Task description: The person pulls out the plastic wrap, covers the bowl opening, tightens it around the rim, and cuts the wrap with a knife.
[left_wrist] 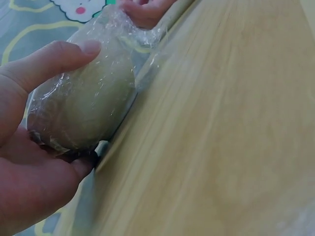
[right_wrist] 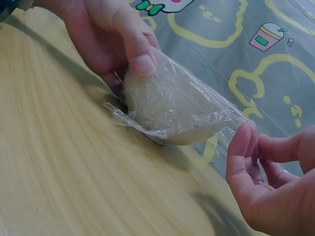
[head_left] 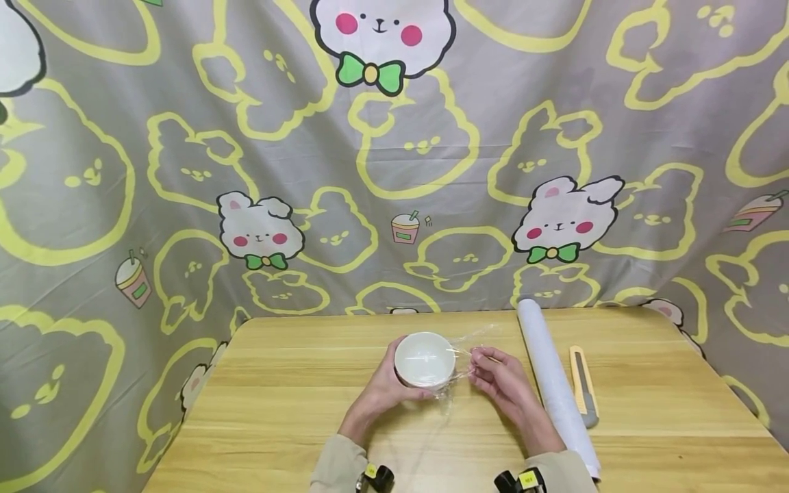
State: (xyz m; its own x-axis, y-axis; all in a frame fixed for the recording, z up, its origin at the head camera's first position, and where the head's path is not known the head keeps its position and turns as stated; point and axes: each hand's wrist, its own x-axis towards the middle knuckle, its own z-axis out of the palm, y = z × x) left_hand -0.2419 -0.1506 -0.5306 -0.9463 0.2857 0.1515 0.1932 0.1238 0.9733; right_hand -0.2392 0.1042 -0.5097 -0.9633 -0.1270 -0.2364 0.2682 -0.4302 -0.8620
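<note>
A white bowl is near the middle of the table, with clear plastic wrap over it and hanging loose on its right side. My left hand grips the bowl from the left, its thumb on the near side and the other fingers round the far side and underneath. In the left wrist view the wrap lies crinkled against the bowl's wall. To the right of the bowl, my right hand pinches the edge of the wrap between thumb and fingers and holds it stretched away from the bowl.
A long roll of plastic wrap lies on the wooden table, just right of my right forearm. Beyond it is a yellow and grey utility knife. A grey patterned cloth hangs behind the table and along its sides.
</note>
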